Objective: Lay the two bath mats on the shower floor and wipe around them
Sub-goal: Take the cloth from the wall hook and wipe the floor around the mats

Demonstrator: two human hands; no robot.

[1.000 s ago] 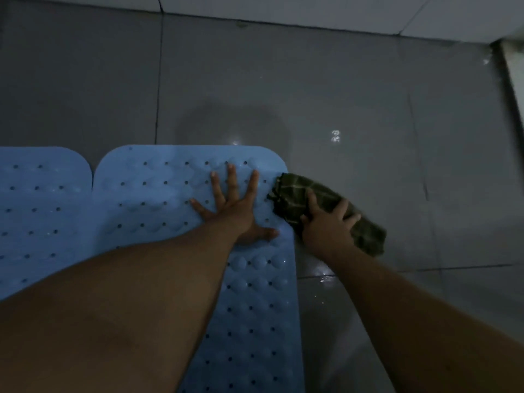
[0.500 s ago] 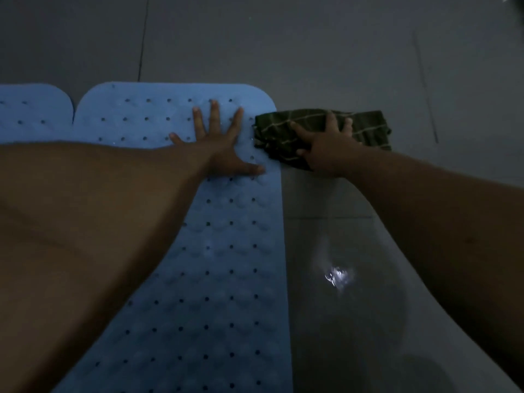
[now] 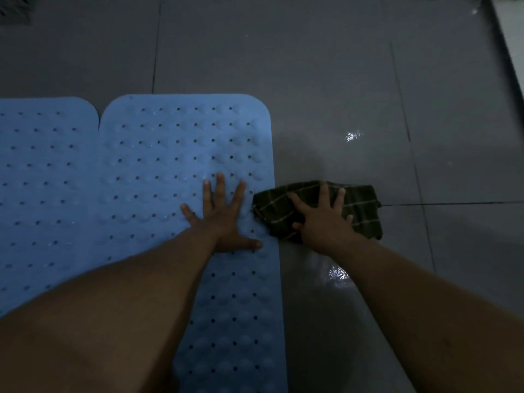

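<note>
While left grip [image 3: 224, 222] lies flat on right mat [image 3: 170, 154], right grip [image 3: 323, 222], splayed, presses cloth [image 3: 364, 211]

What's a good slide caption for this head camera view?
Left hand flat on a blue bath mat; right hand presses a dark checked cloth to the tile floor beside it.

- Everything I see is dim and bluish-grey, and nothing is brightly lit.
- Two small white glints sit on the wet floor tiles [image 3: 312, 66]: one [image 3: 352, 136] beyond my cloth [image 3: 361, 214], one [image 3: 338, 275] nearer me. The lamp seems to be overhead.
- My left forearm [image 3: 99, 321] and right forearm [image 3: 425, 307], closest to the lens, are the darkest parts and almost featureless.
- A soft shadow lies on the tiles just right of the right bath mat [image 3: 170, 151].
- The grout lines [image 3: 402, 109] bow near the edges, and the top right corner is smeared.
</note>
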